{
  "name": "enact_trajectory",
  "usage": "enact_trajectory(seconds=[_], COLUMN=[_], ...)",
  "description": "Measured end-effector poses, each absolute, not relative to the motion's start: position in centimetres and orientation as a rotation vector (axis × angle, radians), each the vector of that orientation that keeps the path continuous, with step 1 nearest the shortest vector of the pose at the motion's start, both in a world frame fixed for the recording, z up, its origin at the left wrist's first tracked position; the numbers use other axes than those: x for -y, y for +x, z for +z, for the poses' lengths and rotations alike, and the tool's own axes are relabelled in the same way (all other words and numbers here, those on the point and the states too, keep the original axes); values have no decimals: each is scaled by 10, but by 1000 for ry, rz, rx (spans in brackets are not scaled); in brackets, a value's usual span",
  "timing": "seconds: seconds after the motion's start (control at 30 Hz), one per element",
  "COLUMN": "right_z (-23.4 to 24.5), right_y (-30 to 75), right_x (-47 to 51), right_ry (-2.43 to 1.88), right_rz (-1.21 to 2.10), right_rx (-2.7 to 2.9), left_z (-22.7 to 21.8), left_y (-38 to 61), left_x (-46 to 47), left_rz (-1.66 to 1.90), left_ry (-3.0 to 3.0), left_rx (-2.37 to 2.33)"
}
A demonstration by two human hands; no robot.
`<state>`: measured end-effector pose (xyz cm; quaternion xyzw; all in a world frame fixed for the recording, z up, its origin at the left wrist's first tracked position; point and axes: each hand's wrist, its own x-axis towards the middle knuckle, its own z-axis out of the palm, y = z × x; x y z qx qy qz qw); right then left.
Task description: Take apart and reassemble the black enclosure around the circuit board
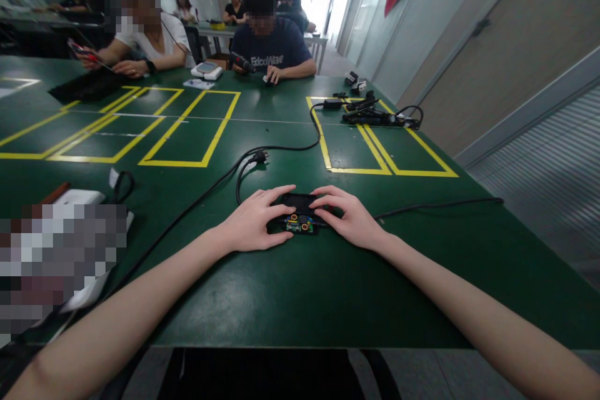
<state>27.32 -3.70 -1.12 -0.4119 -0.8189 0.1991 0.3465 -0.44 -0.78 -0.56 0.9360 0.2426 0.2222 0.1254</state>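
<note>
A small black device [300, 212] with its circuit board and coils showing lies on the green table [304, 287] in front of me. My left hand [255, 220] grips its left side, fingers over the top and thumb at the near edge. My right hand [349, 219] holds its right side the same way. A black cable [440, 205] runs off to the right from the device.
A second black cable with a plug [259, 156] snakes across the table toward a power strip and adapters [375, 114] at the far right. Yellow tape rectangles [187, 128] mark the tabletop. Two people [272, 44] sit working across the table. A white object [77, 197] lies at the left.
</note>
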Motion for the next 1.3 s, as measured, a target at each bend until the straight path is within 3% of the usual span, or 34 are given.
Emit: enact_trajectory(seconds=[0.47, 0.87, 1.3], right_z=[-14, -9, 1], right_y=[269, 272, 275], right_x=[40, 39, 45], right_ry=[-955, -935, -840], right_rz=[614, 424, 539], right_rx=[2013, 2075, 2113], left_z=[-2, -4, -1], left_y=[-3, -3, -2], left_x=[9, 10, 12], left_rz=[645, 724, 790], left_ry=[2718, 2620, 2490], left_rx=[-702, -681, -661])
